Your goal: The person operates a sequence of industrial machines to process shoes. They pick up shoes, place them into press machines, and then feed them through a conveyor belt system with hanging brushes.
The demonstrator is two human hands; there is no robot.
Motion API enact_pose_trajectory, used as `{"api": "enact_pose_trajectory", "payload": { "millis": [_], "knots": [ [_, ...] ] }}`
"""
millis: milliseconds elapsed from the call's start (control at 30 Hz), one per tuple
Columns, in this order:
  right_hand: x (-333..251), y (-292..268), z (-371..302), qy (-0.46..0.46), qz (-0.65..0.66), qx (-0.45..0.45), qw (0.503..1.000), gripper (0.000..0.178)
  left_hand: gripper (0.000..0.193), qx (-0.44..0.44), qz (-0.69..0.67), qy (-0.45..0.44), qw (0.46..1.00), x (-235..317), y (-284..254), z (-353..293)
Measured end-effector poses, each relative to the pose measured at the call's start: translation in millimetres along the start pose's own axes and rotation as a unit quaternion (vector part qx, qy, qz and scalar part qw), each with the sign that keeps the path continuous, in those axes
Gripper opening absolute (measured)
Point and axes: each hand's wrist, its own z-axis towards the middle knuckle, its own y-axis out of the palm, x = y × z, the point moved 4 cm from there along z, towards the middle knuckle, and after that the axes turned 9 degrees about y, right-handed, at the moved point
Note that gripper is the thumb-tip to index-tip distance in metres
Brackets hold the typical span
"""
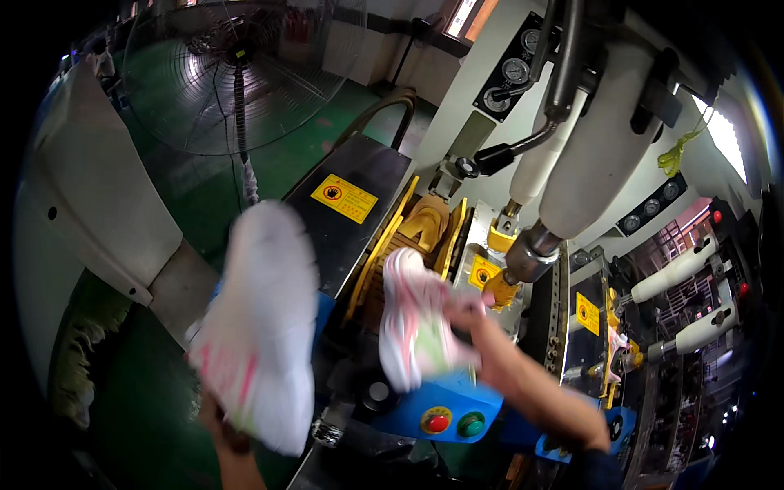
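My left hand (217, 423) grips a white sneaker (273, 318) with pink and pale green marks. That shoe is raised close to me at the left, its white sole showing, and it is blurred by motion. My right hand (472, 320) is closed on a second sneaker (408, 331), white, pink and pale green, also somewhat smeared. It is over the front of a press cradle (374, 298) with yellow side plates and a tan pad (427, 219) at its far end. The fingers of my left hand are mostly hidden behind the shoe.
Below the right-hand shoe, a blue control box (469, 400) carries a red button (438, 424) and a green button (471, 424). A thick white press cylinder (596, 147) hangs at the right, over a yellow-padded head (500, 290). A large caged fan (238, 73) stands at the back left.
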Motion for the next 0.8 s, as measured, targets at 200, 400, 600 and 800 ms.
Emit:
{"api": "enact_pose_trajectory", "payload": {
  "millis": [200, 400, 600, 800],
  "knots": [
    [-38.0, -2.5, 148.8, -0.196, -0.399, 0.404, 0.8, 0.058, 0.049, 0.17, 0.077, 0.022, 0.982, 36.2, -61.8, -76.6],
    [-30.2, 17.1, 152.2, -0.266, -0.388, 0.357, 0.807, 0.063, 0.052, 0.221, 0.123, 0.032, 0.967, 44.6, -86.1, -105.1],
    [-39.4, 2.2, 151.9, -0.188, -0.415, 0.366, 0.812, 0.072, 0.055, 0.163, 0.093, 0.03, 0.982, 41.7, -57.5, -116.7],
    [8.1, 13.3, 48.8, -0.357, -0.577, 0.081, 0.729, 0.067, 0.058, 0.099, 0.054, 0.069, 0.991, 66.4, -44.5, -155.3]
  ]
}}
